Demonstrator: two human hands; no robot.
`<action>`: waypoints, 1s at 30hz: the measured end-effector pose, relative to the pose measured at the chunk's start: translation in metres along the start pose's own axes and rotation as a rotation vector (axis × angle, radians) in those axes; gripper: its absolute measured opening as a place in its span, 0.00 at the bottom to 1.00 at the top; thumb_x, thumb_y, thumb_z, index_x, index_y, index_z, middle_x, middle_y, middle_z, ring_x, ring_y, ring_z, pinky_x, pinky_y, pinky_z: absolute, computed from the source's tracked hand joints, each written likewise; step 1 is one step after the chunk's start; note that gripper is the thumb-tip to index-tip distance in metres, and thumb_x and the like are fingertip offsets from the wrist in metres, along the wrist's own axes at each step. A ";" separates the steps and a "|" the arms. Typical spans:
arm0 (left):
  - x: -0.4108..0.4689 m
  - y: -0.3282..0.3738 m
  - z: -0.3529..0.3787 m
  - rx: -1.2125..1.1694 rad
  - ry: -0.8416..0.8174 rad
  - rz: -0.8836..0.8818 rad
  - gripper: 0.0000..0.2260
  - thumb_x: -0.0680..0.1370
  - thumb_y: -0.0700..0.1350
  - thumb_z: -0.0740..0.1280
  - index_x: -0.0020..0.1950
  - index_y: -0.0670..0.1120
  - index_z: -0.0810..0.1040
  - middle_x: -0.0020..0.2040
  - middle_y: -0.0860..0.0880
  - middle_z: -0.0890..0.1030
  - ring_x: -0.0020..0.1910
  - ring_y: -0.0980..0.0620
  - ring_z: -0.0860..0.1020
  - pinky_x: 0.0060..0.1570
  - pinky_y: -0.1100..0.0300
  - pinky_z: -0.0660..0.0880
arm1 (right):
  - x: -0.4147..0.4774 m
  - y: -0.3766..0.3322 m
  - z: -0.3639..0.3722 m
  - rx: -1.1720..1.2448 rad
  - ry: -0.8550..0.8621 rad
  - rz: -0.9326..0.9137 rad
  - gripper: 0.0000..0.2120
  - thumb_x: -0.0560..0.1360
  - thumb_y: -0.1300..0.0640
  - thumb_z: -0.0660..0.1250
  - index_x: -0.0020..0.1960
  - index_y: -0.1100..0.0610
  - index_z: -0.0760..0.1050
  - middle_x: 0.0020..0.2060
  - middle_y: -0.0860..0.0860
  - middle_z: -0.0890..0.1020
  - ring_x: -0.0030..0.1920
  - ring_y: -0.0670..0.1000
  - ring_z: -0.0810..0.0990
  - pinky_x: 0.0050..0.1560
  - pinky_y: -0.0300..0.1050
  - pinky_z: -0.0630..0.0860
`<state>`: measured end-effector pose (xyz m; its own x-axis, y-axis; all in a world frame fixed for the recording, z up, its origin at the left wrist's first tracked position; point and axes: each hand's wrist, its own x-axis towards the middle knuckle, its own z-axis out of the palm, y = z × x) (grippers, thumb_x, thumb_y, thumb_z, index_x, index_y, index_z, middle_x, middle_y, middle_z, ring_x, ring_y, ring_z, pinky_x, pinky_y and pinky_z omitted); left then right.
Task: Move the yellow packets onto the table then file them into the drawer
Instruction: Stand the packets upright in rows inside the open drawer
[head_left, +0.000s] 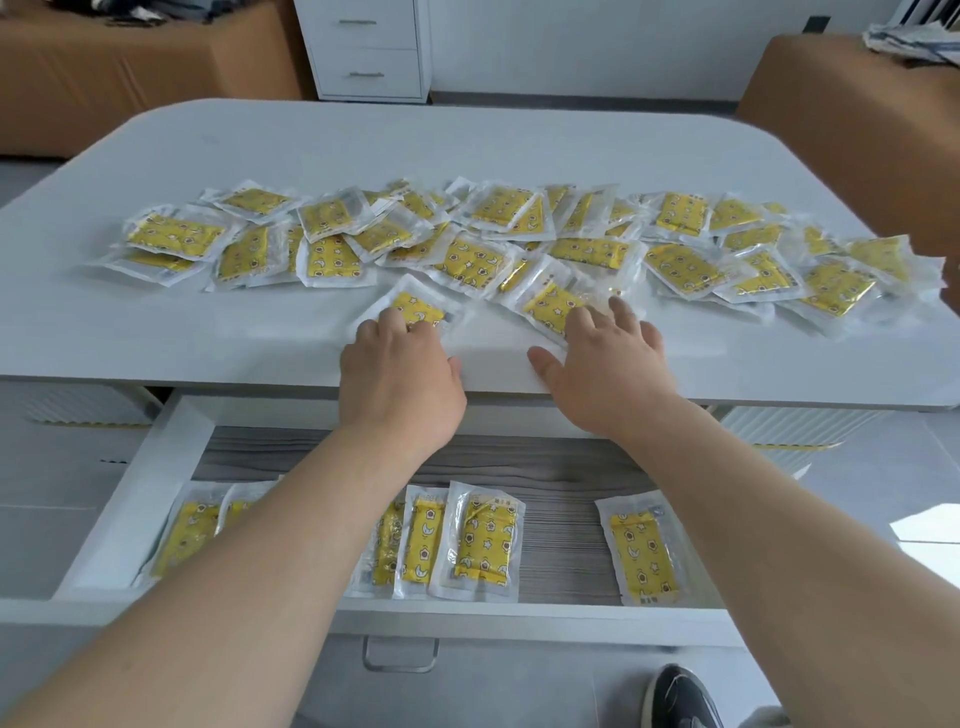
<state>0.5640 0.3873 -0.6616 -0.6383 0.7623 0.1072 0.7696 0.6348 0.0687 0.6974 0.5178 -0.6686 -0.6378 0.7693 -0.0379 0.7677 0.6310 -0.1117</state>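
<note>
Left hand (400, 374): fingers (387, 325) bent at the knuckles, tips pressing on top of a near packet (418, 304), thumb off to the side. No closed grip seen. Right hand (610, 369): fingers spread almost flat, tips on a second packet (545, 306), nothing clasped. Both packets lie at the front of the spread, close to the surface (363, 140) edge above the open drawer (140, 493).

Handling, judged: light, thin, floppy clear sleeves with a yellow insert. The film is slick, so they should slide easily. Best to drag one to the edge, or pinch the clear border or a corner rather than the middle.

Count: loose packets (680, 260) cover the surface in one overlapping band, too stacked for an exact count, roughly forty or more. Filed packets (485, 540) in the drawer: six visible side by side, and the left forearm may hide more.
</note>
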 end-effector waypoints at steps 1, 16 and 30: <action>-0.002 0.000 0.002 0.021 -0.011 -0.010 0.18 0.82 0.55 0.59 0.62 0.43 0.75 0.62 0.43 0.73 0.61 0.41 0.71 0.56 0.49 0.70 | -0.002 -0.002 0.000 0.002 0.012 0.007 0.26 0.82 0.38 0.53 0.69 0.57 0.67 0.71 0.57 0.70 0.76 0.60 0.60 0.73 0.58 0.58; -0.019 -0.012 0.005 -0.215 0.060 -0.050 0.14 0.82 0.46 0.65 0.66 0.43 0.74 0.59 0.42 0.73 0.57 0.41 0.74 0.52 0.49 0.72 | -0.031 0.005 -0.001 0.235 0.067 0.168 0.24 0.79 0.43 0.65 0.69 0.54 0.64 0.61 0.58 0.73 0.64 0.61 0.70 0.64 0.56 0.65; -0.020 -0.004 0.003 -0.414 0.064 -0.140 0.13 0.77 0.44 0.71 0.59 0.45 0.73 0.54 0.43 0.74 0.52 0.41 0.76 0.45 0.50 0.73 | -0.033 0.016 -0.013 0.706 0.026 0.236 0.16 0.70 0.54 0.75 0.55 0.55 0.77 0.41 0.46 0.79 0.43 0.51 0.81 0.31 0.40 0.75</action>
<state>0.5735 0.3699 -0.6671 -0.7449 0.6547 0.1284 0.6251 0.6177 0.4772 0.7318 0.5036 -0.6567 -0.4526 0.8840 -0.1173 0.6559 0.2409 -0.7154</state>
